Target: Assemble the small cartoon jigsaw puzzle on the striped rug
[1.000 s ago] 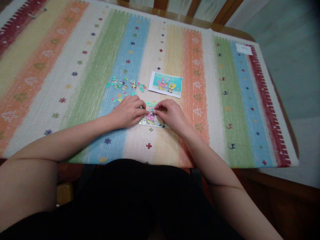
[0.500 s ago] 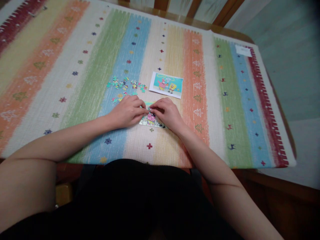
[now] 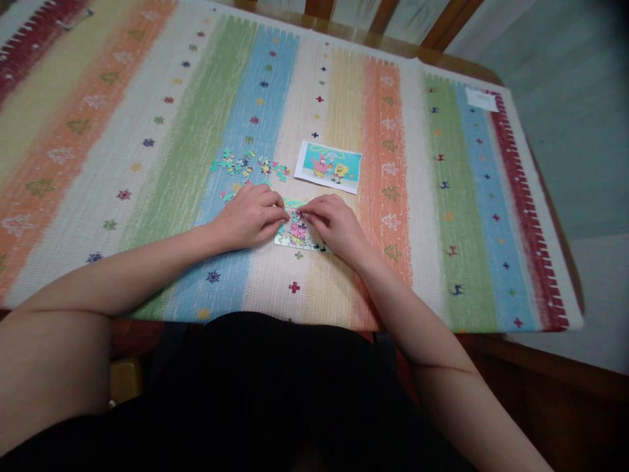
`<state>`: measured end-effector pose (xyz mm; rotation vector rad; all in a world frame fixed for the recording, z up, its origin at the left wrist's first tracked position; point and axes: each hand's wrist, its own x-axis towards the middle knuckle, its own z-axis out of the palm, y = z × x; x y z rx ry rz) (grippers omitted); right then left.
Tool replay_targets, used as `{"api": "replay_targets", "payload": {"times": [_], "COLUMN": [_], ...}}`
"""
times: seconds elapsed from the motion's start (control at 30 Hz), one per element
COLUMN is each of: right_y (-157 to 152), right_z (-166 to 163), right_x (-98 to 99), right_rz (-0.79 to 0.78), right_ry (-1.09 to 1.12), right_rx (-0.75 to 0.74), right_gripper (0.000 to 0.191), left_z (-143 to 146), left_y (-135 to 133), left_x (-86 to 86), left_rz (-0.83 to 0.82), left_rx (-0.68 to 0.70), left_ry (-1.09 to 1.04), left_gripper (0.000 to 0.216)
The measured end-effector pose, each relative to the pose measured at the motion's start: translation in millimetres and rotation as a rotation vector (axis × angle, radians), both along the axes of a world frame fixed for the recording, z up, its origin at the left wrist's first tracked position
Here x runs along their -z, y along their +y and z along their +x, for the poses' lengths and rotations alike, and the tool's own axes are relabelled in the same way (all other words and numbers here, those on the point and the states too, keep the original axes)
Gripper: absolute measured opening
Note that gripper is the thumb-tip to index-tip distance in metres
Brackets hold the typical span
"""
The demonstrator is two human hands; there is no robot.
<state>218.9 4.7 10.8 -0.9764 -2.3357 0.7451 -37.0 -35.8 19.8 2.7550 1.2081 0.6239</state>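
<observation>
A small, partly joined jigsaw puzzle [image 3: 297,236] lies on the striped cloth right in front of me. My left hand [image 3: 250,216] rests at its left edge with the fingers curled and the tips on the puzzle. My right hand [image 3: 334,226] sits on its right side, thumb and forefinger pinched over a small puzzle piece [image 3: 296,214] at the puzzle's top. A scatter of loose puzzle pieces [image 3: 248,165] lies just beyond my left hand. The reference picture card [image 3: 328,166] with cartoon figures lies flat beyond the puzzle.
The striped woven cloth [image 3: 147,131] covers a wooden table whose edge [image 3: 555,367] shows at the right. A white label [image 3: 481,99] sits at the cloth's far right corner. Wooden chair slats [image 3: 378,16] stand beyond the far edge.
Both hands stayed on the puzzle; the right fingertips shifted slightly left toward the left hand, pressing at the puzzle's top. The view drifted a little.
</observation>
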Motion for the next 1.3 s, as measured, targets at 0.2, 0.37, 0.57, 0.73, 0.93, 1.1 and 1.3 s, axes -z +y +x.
{"api": "replay_targets", "payload": {"times": [0.2, 0.37, 0.57, 0.73, 0.93, 1.1, 1.3], "right_y": [0.4, -0.5, -0.9, -0.2, 0.5, 0.1, 0.7], "right_z": [0.5, 0.5, 1.2, 1.2, 0.0, -2.2, -6.1], "right_x": [4.3, 3.9, 4.3, 7.0, 6.3, 4.4, 2.8], "right_rz": [0.021, 0.06, 0.094, 0.11, 0.118, 0.099, 0.047], "right_ry": [-0.017, -0.08, -0.131, -0.157, -0.163, -0.186, -0.139], "right_rx": [0.051, 0.052, 0.051, 0.053, 0.068, 0.085, 0.088], "right_gripper": [0.018, 0.015, 0.017, 0.017, 0.016, 0.013, 0.004], "left_z": [0.3, 0.3, 1.2, 0.8, 6.0, 18.5, 22.0], "left_y": [0.7, 1.0, 1.3, 1.9, 5.3, 10.0, 11.5], "left_x": [1.8, 2.9, 5.3, 7.0, 6.0, 2.6, 4.3], "left_rz": [-0.05, -0.045, -0.036, -0.009, -0.063, -0.109, -0.127], "left_rx": [-0.001, 0.002, -0.019, -0.028, -0.086, -0.145, -0.166], "left_ry": [0.019, 0.023, 0.008, 0.026, 0.029, 0.035, 0.031], "left_gripper": [0.028, 0.027, 0.03, 0.036, 0.031, 0.026, 0.024]}}
